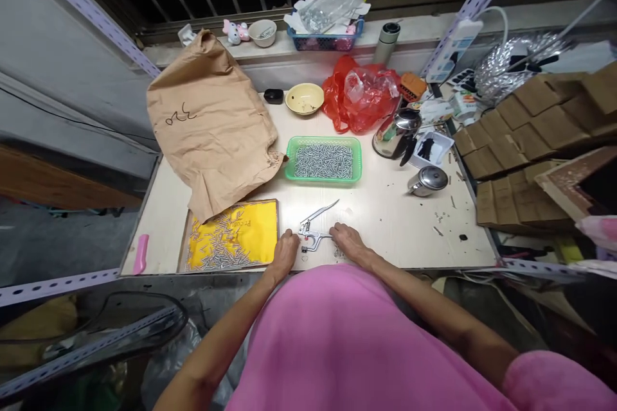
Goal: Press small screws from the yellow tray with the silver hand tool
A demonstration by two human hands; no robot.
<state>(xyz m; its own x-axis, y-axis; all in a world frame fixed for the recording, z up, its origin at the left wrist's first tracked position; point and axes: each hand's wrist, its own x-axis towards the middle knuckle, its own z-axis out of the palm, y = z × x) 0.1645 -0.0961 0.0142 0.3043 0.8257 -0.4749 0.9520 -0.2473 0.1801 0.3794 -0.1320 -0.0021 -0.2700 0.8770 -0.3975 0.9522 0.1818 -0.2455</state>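
A silver lever-handled hand tool (312, 239) lies on the white table in front of me, its upper lever angled up and apart from the lower part. My right hand (348, 241) is closed at the right end of the tool's lower bar. At the tool's left end, my left hand (287, 248) has its fingers pressed together; whatever they pinch is hidden. Beside my left hand is a shallow tray with a yellow lining (263, 231), holding many small metal pins (219, 250). A green plastic basket (322, 179) full of similar small metal pieces (324, 160) stands beyond the tool.
A big brown paper bag (216, 122) leans over the tray. Red plastic bags (354, 96), a yellow bowl (304, 99), a kettle (396, 135) and a metal pot (428, 181) stand farther back. Cardboard boxes (535, 122) are stacked right. A pink-handled object (141, 253) lies left.
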